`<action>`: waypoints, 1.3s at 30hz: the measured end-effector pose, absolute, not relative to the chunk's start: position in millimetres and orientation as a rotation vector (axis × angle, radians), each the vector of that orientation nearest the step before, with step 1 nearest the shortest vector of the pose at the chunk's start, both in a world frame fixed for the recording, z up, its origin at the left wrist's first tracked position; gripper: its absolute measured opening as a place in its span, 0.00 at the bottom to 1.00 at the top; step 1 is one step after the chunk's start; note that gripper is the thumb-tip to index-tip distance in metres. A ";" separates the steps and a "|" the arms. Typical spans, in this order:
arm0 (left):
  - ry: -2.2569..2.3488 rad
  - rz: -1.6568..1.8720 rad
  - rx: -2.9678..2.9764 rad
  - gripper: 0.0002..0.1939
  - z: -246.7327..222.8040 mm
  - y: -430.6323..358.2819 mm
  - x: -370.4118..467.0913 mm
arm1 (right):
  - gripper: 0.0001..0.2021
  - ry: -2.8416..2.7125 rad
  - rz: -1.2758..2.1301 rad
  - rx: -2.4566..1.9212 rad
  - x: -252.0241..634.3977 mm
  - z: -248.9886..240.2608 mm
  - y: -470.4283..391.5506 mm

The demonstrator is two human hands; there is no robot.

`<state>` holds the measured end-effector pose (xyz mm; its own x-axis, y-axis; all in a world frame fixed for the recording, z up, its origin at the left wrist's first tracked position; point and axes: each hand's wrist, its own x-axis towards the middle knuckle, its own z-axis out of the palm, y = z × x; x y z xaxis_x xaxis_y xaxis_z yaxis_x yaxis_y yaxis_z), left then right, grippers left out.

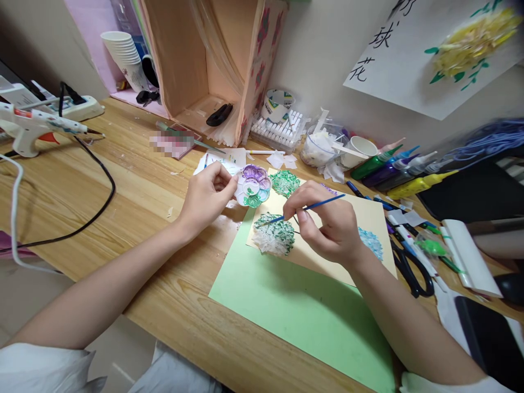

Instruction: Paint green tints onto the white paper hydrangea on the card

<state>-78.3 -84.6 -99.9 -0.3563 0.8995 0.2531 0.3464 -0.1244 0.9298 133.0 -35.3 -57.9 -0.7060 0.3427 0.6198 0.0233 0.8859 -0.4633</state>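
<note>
My left hand (210, 194) pinches the edge of a flower-shaped paint palette (252, 186) stained purple, teal and green. In my right hand (327, 221) is a thin blue paintbrush (326, 202), its tip touching a textured round flower (274, 234) that is green above and whitish below. This flower sits at the left front of a cream sheet (323, 266). A green flower (285, 183) lies behind it, and a blue one (370, 243) is to the right, partly behind my right wrist. Under the cream sheet lies a light green sheet (286, 305).
A glue gun (36, 128) with cables lies at the left. Paint bottles (376, 162), a paper cup (362, 151) and a tub of scraps (321, 147) stand behind the sheets. Black scissors (413, 273), pens and a phone (489, 338) lie at the right.
</note>
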 end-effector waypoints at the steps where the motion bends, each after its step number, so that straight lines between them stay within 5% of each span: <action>1: 1.669 1.496 1.387 0.11 -99.9 -84.7 -78.2 | 0.08 -2.315 0.551 -0.253 132.2 -58.0 -35.6; 39: 1.672 1.497 1.405 0.11 -99.1 -85.0 -76.7 | 0.10 -2.503 0.256 -0.075 123.1 -58.0 -52.4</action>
<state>-76.7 -85.0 -99.1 -0.3507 0.8984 0.2643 0.3617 -0.1304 0.9231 123.1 -52.4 -58.0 -0.8099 0.1126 0.5756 -0.0060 0.9798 -0.2001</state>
